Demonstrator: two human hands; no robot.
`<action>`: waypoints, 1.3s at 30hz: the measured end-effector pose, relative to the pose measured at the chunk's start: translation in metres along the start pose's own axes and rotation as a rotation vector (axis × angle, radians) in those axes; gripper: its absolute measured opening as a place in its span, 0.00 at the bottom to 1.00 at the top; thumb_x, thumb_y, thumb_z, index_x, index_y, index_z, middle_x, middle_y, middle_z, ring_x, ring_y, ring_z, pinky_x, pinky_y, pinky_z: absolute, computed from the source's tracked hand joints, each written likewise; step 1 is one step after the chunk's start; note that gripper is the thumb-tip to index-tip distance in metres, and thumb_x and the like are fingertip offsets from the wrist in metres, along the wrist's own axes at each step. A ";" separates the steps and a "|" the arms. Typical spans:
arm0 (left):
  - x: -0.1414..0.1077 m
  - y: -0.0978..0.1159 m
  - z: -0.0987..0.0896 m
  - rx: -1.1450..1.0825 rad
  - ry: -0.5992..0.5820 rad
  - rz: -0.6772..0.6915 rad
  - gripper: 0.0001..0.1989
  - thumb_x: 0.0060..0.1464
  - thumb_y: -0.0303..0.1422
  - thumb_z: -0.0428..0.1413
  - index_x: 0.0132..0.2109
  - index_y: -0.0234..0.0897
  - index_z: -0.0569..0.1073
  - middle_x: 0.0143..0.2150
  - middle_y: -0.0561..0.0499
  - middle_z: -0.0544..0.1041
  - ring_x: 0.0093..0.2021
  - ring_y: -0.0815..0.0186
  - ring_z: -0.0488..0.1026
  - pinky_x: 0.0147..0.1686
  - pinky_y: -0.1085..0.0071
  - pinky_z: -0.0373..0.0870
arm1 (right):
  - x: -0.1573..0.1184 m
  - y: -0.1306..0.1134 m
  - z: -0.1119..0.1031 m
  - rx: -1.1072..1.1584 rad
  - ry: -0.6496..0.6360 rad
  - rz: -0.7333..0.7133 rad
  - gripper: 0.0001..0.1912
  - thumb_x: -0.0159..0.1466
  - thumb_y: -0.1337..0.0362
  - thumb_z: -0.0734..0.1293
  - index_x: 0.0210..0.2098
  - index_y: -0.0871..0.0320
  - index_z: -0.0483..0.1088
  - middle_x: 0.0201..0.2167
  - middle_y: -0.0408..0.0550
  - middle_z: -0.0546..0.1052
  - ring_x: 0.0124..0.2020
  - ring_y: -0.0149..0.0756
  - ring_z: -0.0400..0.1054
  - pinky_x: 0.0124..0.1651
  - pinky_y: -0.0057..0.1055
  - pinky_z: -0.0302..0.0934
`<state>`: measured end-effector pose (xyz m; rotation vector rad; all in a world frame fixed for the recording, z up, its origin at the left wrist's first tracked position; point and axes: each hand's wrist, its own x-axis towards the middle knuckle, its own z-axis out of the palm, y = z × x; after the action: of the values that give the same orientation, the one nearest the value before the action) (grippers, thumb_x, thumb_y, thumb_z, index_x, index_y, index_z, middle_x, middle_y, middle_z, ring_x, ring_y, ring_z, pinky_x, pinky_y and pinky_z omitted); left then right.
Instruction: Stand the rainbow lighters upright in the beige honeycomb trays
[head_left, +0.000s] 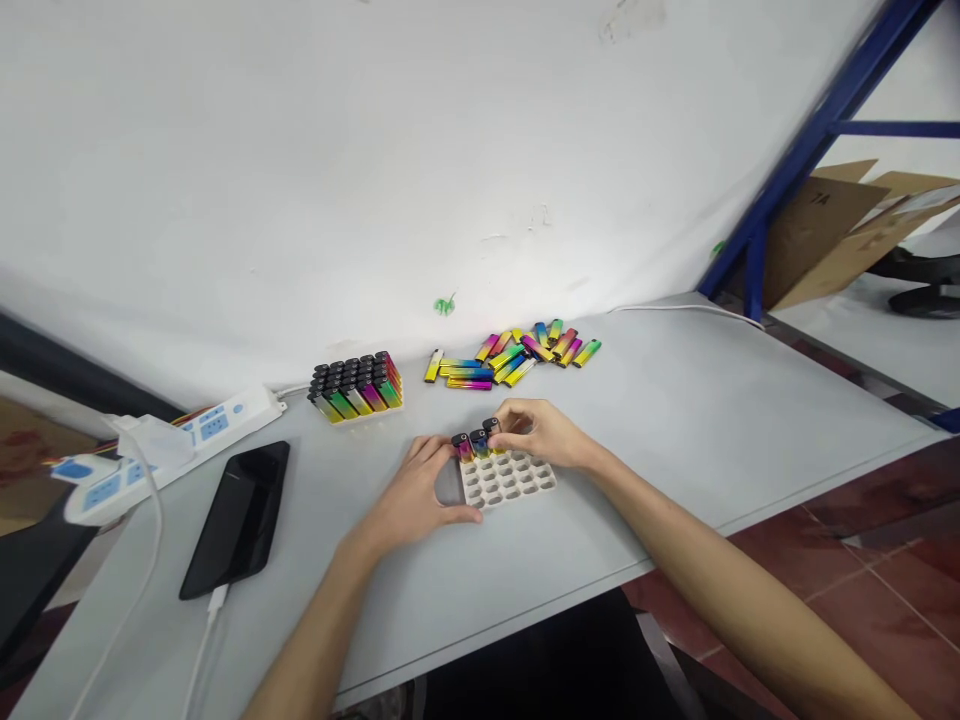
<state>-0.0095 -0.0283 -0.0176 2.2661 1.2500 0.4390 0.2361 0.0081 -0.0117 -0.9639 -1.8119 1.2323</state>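
A pale tray with rows of oval holes [511,481] lies on the grey table between my hands. Two lighters [464,447] stand in its back left corner, and a third lighter [492,428] is beside them, pinched in the curled fingers of my right hand [536,432]. My left hand [417,494] rests at the tray's left side, thumb and fingers apart, the thumb near the front left corner and the fingertips by the leftmost lighter. Behind the tray, loose multicoloured lighters [517,358] lie in a pile. A filled block of upright lighters [358,387] stands at the back left.
On the left of the table [675,400] are a black phone [236,520] with a white cable and a white power strip [180,455]. The wall [420,180] rises behind. Cardboard boxes [817,230] and a blue metal frame [780,150] stand at the right.
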 end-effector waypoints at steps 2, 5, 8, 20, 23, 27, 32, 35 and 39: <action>0.000 0.001 -0.001 0.000 -0.009 -0.013 0.36 0.41 0.55 0.66 0.54 0.42 0.70 0.57 0.44 0.68 0.60 0.48 0.60 0.59 0.50 0.64 | -0.001 -0.001 -0.003 0.015 -0.048 0.014 0.14 0.58 0.53 0.73 0.32 0.56 0.70 0.28 0.43 0.75 0.31 0.34 0.68 0.38 0.32 0.62; 0.000 0.001 -0.001 -0.004 -0.013 -0.017 0.37 0.42 0.55 0.66 0.56 0.42 0.69 0.58 0.44 0.68 0.61 0.49 0.60 0.59 0.50 0.63 | -0.002 0.000 -0.007 0.003 -0.103 0.027 0.15 0.57 0.52 0.73 0.33 0.57 0.71 0.30 0.43 0.76 0.33 0.34 0.68 0.38 0.31 0.61; 0.000 -0.001 0.000 -0.006 -0.003 -0.012 0.37 0.42 0.54 0.66 0.56 0.43 0.69 0.58 0.44 0.68 0.61 0.48 0.60 0.59 0.49 0.63 | -0.001 0.003 -0.011 -0.057 -0.084 0.013 0.18 0.63 0.47 0.67 0.35 0.57 0.73 0.33 0.45 0.77 0.34 0.35 0.68 0.39 0.31 0.61; 0.000 -0.004 0.001 0.008 0.002 -0.004 0.37 0.42 0.55 0.66 0.56 0.42 0.70 0.59 0.44 0.68 0.62 0.47 0.60 0.59 0.49 0.63 | 0.011 0.034 -0.018 -0.929 0.365 0.096 0.21 0.72 0.51 0.56 0.53 0.51 0.73 0.45 0.55 0.70 0.49 0.49 0.62 0.50 0.44 0.55; 0.000 -0.006 0.002 0.002 0.004 0.008 0.37 0.42 0.54 0.66 0.57 0.42 0.69 0.59 0.44 0.68 0.62 0.47 0.59 0.60 0.49 0.63 | 0.011 0.037 -0.019 -0.922 0.445 0.126 0.17 0.70 0.52 0.59 0.37 0.55 0.73 0.43 0.56 0.71 0.49 0.49 0.62 0.50 0.44 0.56; 0.000 -0.006 0.002 -0.011 0.006 0.015 0.38 0.42 0.54 0.66 0.58 0.43 0.69 0.60 0.44 0.68 0.61 0.48 0.59 0.59 0.50 0.63 | 0.008 0.041 -0.022 -0.919 0.450 0.158 0.08 0.67 0.61 0.63 0.41 0.57 0.71 0.42 0.57 0.73 0.47 0.50 0.63 0.50 0.44 0.57; 0.000 -0.003 0.000 -0.006 0.008 0.019 0.36 0.42 0.55 0.66 0.55 0.42 0.70 0.57 0.44 0.69 0.61 0.48 0.60 0.59 0.50 0.64 | 0.008 0.041 -0.024 -0.721 0.429 0.149 0.17 0.65 0.66 0.61 0.52 0.60 0.68 0.48 0.58 0.69 0.48 0.46 0.66 0.51 0.39 0.59; 0.000 -0.003 0.000 0.000 0.001 0.016 0.36 0.42 0.56 0.65 0.54 0.42 0.70 0.57 0.44 0.68 0.61 0.48 0.60 0.59 0.50 0.64 | 0.006 0.035 -0.022 -0.564 0.433 0.069 0.17 0.64 0.66 0.61 0.53 0.56 0.66 0.47 0.54 0.69 0.43 0.41 0.68 0.47 0.35 0.60; 0.001 -0.003 0.001 0.009 -0.007 0.016 0.36 0.42 0.57 0.64 0.54 0.42 0.69 0.57 0.44 0.68 0.61 0.48 0.60 0.60 0.50 0.63 | 0.005 0.027 -0.018 -0.365 0.429 0.038 0.17 0.66 0.63 0.59 0.54 0.54 0.60 0.31 0.41 0.70 0.29 0.36 0.64 0.38 0.32 0.57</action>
<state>-0.0111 -0.0266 -0.0199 2.2848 1.2336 0.4311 0.2548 0.0270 -0.0313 -1.3523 -1.6986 0.6521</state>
